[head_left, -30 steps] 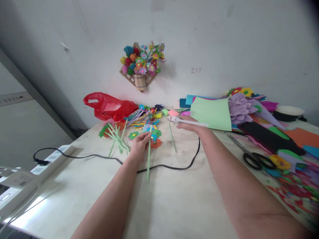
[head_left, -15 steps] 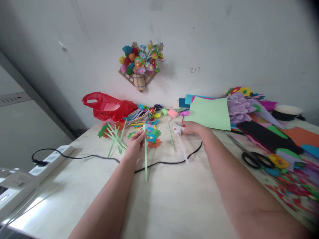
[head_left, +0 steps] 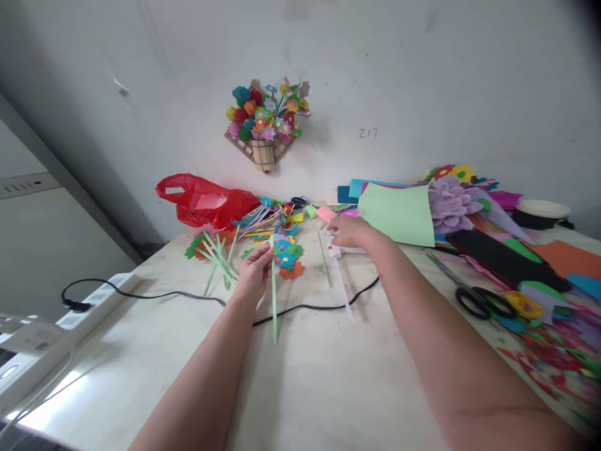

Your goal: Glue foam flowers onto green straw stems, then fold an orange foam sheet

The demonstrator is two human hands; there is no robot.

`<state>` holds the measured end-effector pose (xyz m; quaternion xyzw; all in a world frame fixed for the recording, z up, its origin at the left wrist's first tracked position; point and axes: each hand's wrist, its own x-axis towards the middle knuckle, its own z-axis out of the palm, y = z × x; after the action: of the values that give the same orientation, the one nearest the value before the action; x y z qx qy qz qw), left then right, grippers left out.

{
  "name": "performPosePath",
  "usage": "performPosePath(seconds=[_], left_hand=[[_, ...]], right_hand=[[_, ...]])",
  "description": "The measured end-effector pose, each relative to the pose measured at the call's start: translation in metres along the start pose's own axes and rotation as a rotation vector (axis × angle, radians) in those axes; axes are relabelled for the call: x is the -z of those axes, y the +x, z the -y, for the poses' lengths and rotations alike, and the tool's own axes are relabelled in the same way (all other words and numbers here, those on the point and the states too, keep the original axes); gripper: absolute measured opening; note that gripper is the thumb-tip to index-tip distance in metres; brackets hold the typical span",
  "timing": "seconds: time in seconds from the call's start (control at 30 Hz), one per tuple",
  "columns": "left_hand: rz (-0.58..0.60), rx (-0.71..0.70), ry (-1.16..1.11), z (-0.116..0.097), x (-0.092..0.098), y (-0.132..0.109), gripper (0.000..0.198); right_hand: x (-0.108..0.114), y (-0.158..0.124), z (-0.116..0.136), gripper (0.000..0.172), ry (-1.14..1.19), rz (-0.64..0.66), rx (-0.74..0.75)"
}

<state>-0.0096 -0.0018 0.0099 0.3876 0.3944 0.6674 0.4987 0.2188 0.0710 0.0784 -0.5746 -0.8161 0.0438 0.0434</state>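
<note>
My left hand is closed, pinching the upper end of a light green strip that hangs down toward me. Foam flower pieces in blue, green and orange lie just beyond it. My right hand hovers over a white glue gun, its fingers partly extended and holding nothing that I can see. A clear glue stick juts from the gun toward me. Between my hands lies another thin green strip.
More green strips and a red plastic bag are at left. A black cord crosses the table to a power strip. Green foam sheet, scissors, a black phone-like slab and colourful scraps lie at right.
My right hand has let go of the glue gun and shifted slightly left and up; the gun now lies on the table. My left hand keeps the strip almost in place.
</note>
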Motion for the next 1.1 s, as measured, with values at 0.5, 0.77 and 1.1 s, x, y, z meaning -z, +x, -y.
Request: performPosePath(seconds=[0.5, 0.77, 1.1], left_hand=[[-0.112, -0.037, -0.070, -0.002, 0.006, 0.005, 0.029], [-0.236, -0.063, -0.150, -0.006, 0.008, 0.009, 0.026], [-0.191, -0.056, -0.124, -0.004, 0.006, 0.006, 0.027]], right_hand=[[-0.032, -0.004, 0.060, 0.023, -0.055, -0.034, 0.364], [-0.042, -0.001, 0.066, 0.031, 0.046, -0.050, 0.420], [-0.042, -0.011, 0.088, 0.037, -0.065, 0.152, 0.484]])
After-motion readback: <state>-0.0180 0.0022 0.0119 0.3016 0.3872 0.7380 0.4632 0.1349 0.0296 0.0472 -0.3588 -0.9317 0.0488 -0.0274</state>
